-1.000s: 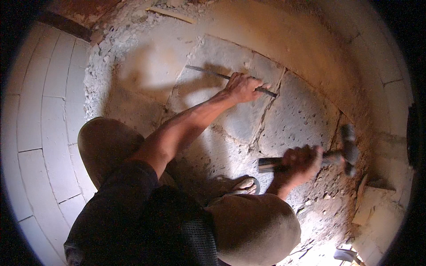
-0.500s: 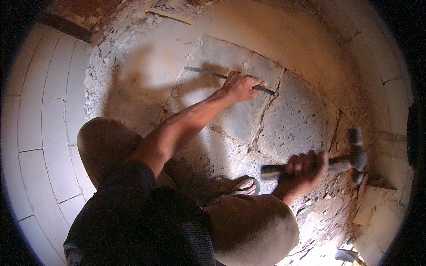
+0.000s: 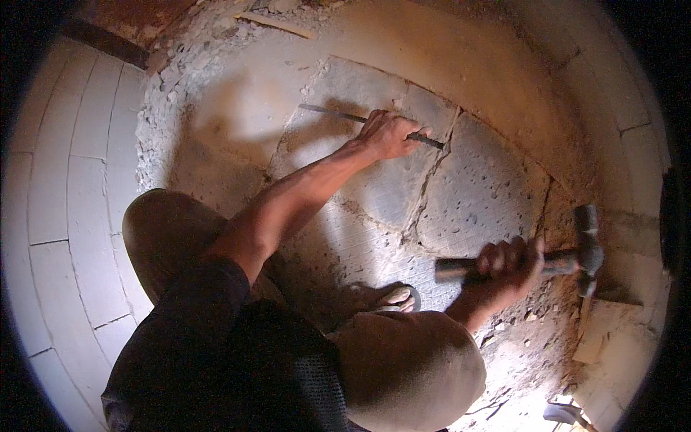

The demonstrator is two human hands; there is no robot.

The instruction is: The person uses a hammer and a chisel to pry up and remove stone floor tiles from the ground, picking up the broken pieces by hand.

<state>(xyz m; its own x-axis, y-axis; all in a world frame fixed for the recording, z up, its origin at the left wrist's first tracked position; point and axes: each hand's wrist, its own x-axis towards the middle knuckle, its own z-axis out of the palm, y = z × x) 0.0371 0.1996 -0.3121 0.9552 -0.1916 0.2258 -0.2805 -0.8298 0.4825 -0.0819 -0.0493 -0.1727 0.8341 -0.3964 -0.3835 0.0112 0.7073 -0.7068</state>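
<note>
The two hands are well apart, each wrapped round its own tool. The left hand (image 3: 389,137) is clamped on a thin metal bar (image 3: 331,111), gripping it nearer the right end; the right hand (image 3: 511,266) grips the handle of a hammer (image 3: 590,252), whose head points away to the right. Compared with a second ago, the hammer and right hand have shifted a little further right, away from the bar, which has barely moved. That suggests no blow is landing at this instant, while the bar is kept near its spot.

The bar runs through the left hand, up and to the left of the right hand. It slants over the upper part of the left stone slab (image 3: 374,191), one end about at that slab's left edge, the other close to the crack (image 3: 423,194) along its right edge; whether it touches the stone I cannot tell. The hammer head is just off the lower right edge of the right stone slab (image 3: 489,191). Below the slabs' bottom edges shows a sandalled foot (image 3: 397,299). Farther out, rubble (image 3: 162,137) borders long pale tiles (image 3: 86,201) on the left, and a pale strip (image 3: 277,26) lies beyond the left slab's top edge
</note>
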